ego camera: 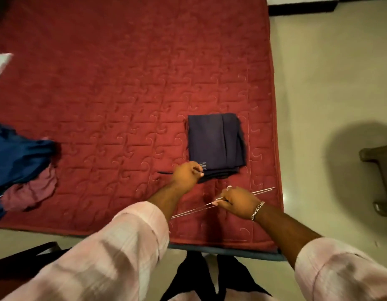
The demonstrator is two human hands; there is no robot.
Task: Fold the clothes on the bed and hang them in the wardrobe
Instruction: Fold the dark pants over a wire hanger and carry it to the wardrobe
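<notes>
- My right hand (236, 203) has its fingers curled round a thin metal hanger (223, 203), gripping it near the middle of the wire, just above the near edge of the bed (101, 83).
- My left hand (188, 174) pinches the near corner of the folded dark garment (216, 142), which lies flat on the red quilt close to the bed's right edge.
- As I judge it, the step in hand is getting this folded piece onto the hanger, so I should lift the near edge only enough to pass the bar under it and keep the fold from springing open.
- I would bring the hanger to the cloth rather than drag the cloth, since the stack looks loose along its right side.
- The garment's long axis runs away from me, up the bed, with its short, gathered end nearest my left hand.
- The hanger's wire runs crosswise, from lower left to upper right, roughly square to that axis, which suits sliding it in from the near end.
- A blue and a pink garment (21, 166) lie unfolded well apart at the left edge, still to do.
</notes>
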